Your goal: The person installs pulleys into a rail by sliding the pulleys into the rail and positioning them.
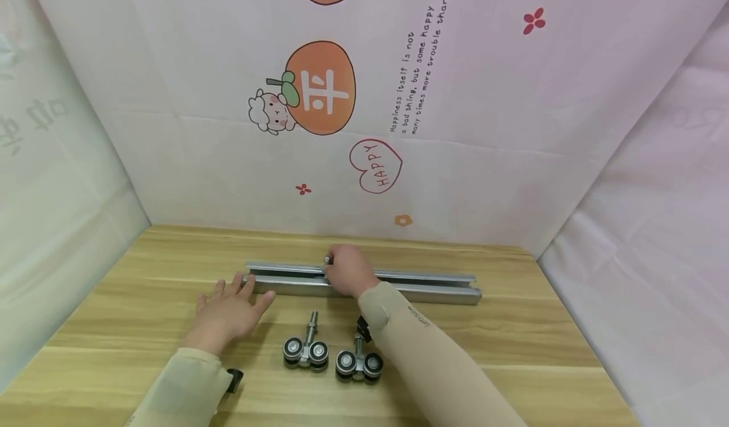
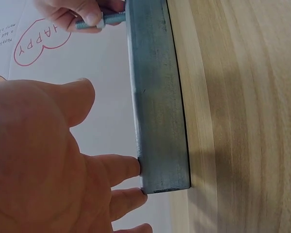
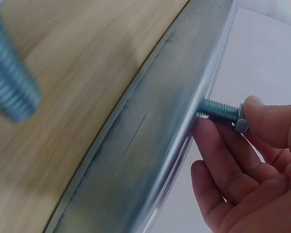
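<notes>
From my distant seat I see the table [image 1: 529, 357], and across its far part lies the rail [image 1: 427, 293], slot upward. My left hand [image 1: 226, 313] has wide grip, its fingertips at the rail's left end; my right hand [image 1: 351, 271] is at the rail's middle. Nearer stand two rollers [image 1: 305, 353], side by side. The right grip is narrow, pinching the bolt [image 3: 219, 111], upright in the slot, with thumb against its nut [image 3: 241, 124].

Silver-grey rail [image 1: 433, 294], yellow-brown wood-grain worktop [image 1: 524, 338].
Rollers [image 1: 305, 353] black and silver; sleeves [image 1: 444, 357] beige; backdrop [image 1: 484, 98] white, orange fruit print [image 1: 321, 88], red heart outline [image 1: 376, 166].
</notes>
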Motion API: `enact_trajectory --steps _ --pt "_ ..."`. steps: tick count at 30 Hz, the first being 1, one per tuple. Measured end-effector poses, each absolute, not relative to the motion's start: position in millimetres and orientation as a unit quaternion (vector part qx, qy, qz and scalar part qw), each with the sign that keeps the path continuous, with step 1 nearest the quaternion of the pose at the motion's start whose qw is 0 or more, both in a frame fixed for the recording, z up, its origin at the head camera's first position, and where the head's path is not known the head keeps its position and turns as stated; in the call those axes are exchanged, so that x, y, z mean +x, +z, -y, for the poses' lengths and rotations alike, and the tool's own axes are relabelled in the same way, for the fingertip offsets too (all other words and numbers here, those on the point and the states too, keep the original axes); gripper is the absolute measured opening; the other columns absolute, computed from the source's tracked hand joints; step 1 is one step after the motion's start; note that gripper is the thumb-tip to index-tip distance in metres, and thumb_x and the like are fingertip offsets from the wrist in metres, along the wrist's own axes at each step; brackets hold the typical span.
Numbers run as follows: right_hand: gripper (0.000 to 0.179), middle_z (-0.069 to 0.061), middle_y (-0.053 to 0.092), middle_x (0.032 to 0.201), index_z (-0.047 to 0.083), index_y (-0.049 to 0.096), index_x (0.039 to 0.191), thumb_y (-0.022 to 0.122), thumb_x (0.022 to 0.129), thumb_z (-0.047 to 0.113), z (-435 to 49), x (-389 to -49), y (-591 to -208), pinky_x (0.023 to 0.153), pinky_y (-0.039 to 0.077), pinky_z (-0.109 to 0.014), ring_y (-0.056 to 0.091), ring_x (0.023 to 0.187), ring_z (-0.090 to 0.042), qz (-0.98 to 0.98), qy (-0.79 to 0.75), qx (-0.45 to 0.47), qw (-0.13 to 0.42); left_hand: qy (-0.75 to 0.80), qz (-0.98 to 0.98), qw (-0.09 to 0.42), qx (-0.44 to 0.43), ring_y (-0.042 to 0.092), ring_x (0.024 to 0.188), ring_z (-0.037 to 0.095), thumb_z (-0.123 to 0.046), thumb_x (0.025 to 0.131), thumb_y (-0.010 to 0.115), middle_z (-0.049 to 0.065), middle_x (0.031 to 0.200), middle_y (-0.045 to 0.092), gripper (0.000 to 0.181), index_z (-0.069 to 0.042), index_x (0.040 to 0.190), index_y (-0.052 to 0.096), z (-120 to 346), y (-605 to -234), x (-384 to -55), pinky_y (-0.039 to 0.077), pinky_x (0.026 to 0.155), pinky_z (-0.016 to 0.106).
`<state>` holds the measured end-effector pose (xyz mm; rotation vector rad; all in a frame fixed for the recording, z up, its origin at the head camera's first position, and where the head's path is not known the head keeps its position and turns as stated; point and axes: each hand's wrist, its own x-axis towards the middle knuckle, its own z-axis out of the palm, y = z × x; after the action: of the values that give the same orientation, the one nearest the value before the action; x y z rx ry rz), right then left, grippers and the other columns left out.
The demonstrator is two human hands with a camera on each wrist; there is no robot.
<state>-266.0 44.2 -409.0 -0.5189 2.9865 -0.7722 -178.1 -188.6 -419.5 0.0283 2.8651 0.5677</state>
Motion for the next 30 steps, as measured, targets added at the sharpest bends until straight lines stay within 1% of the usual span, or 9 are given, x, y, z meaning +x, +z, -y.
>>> enact_trajectory --steps 5,13,18,25,30 --pt "0.008 0.003 0.066 0.086 0.011 0.070 0.098 0.067 0.097 0.018 -34 -268 -407 0.065 0.049 -0.030 0.057 0.072 -0.011 -0.957 -0.233 -0.172 0.004 0.195 -0.975 0.105 0.011 0.001 0.140 0.058 -0.071 0.098 0.023 0.028 0.160 0.007 0.093 0.001 0.156 0.022 188 -419 -180 -0.005 0.103 0.075" --pt "0.006 0.003 0.064 0.083 0.011 0.068 0.094 0.069 0.095 0.017 -15 -267 -408 0.062 0.048 -0.029 0.056 0.070 -0.012 -0.960 -0.230 -0.163 0.000 0.192 -0.976 0.105 0.013 0.003 0.140 0.058 -0.073 0.098 0.023 0.030 0.159 0.008 0.095 0.003 0.155 0.025 190 -419 -181 -0.001 0.104 0.075" --pt "0.007 0.004 0.064 0.084 0.012 0.068 0.096 0.069 0.095 0.019 -1 -266 -409 0.063 0.049 -0.029 0.057 0.070 -0.010 -0.961 -0.231 -0.153 0.003 0.186 -0.977 0.103 0.013 0.004 0.140 0.058 -0.072 0.098 0.023 0.030 0.159 0.008 0.094 0.003 0.155 0.025 191 -419 -181 0.001 0.105 0.074" --pt "0.009 0.005 0.065 0.087 0.014 0.068 0.101 0.068 0.097 0.022 12 -267 -410 0.063 0.049 -0.029 0.057 0.072 -0.010 -0.962 -0.238 -0.135 0.022 0.191 -0.976 0.106 0.015 0.004 0.141 0.058 -0.072 0.098 0.024 0.029 0.160 0.008 0.094 0.003 0.155 0.024 191 -419 -182 0.000 0.105 0.074" --pt "0.009 0.006 0.065 0.086 0.014 0.068 0.101 0.068 0.097 0.022 19 -268 -411 0.063 0.049 -0.028 0.057 0.073 -0.009 -0.962 -0.233 -0.140 0.022 0.190 -0.976 0.108 0.012 0.004 0.141 0.057 -0.070 0.099 0.025 0.029 0.160 0.008 0.092 0.003 0.155 0.024 191 -420 -182 0.001 0.106 0.073"
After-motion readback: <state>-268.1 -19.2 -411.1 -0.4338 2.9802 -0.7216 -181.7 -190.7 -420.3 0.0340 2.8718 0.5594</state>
